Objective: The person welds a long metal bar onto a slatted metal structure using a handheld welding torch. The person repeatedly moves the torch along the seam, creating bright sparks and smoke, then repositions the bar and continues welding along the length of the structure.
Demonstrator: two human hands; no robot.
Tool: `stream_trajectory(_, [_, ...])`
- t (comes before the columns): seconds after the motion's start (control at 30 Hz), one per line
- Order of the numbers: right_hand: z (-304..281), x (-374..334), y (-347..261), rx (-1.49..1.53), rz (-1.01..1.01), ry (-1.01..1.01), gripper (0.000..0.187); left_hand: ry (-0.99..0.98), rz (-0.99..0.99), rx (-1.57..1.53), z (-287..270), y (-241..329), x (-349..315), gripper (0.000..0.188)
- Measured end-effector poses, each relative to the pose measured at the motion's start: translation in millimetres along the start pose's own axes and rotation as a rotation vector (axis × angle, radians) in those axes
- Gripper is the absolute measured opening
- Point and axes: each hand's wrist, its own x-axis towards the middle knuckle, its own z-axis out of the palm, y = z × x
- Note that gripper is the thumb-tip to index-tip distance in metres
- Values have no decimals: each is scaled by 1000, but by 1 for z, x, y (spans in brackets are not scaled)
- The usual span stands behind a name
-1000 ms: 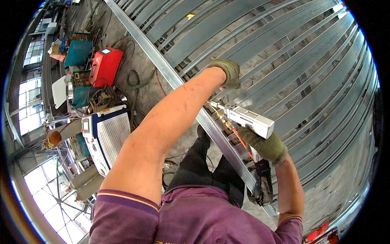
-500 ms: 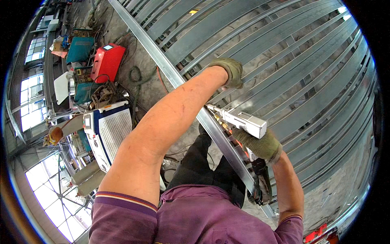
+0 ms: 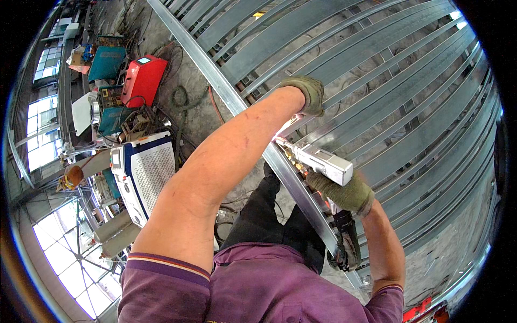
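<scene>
My right hand (image 3: 344, 191), in an olive work glove, is closed round a handheld welding gun (image 3: 326, 161) with a silver-white boxy body. The nozzle points up-left at the joint between a long galvanized edge rail (image 3: 291, 183) and the crossing metal slats (image 3: 344, 70). A pinkish-white glow shows at the nozzle tip, partly behind my left forearm. Beyond it, my left hand (image 3: 308, 96), gloved alike, is curled down over the slats near the rail. Its fingertips are hidden, so what they grip cannot be made out. A black-sheathed cable (image 3: 346, 237) hangs below the gun.
A white and blue machine cabinet (image 3: 145, 177) stands on the floor at left, with a red machine (image 3: 142, 81) and teal units (image 3: 107, 59) behind it. Hoses (image 3: 183, 99) lie on the concrete beside the rail. The slatted frame spreads across the right side.
A bright glow has appeared at the gun's nozzle tip, lighting the nearby metal and the left glove's edge. Both hands and the gun have stayed almost in place.
</scene>
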Motion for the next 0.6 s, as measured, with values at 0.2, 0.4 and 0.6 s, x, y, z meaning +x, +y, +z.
stream_trajectory(0.2, [3, 1, 7, 42, -26, -12, 49, -36, -26, -71, 2, -3, 0, 35])
stream_trajectory(0.4, [1, 0, 5, 62, 11, -22, 47, -63, -38, -33, 0, -1, 4, 35])
stream_trajectory(0.6, [0, -2, 11, 88, 42, -39, 48, -39, -28, 32, 1, -1, 2, 37])
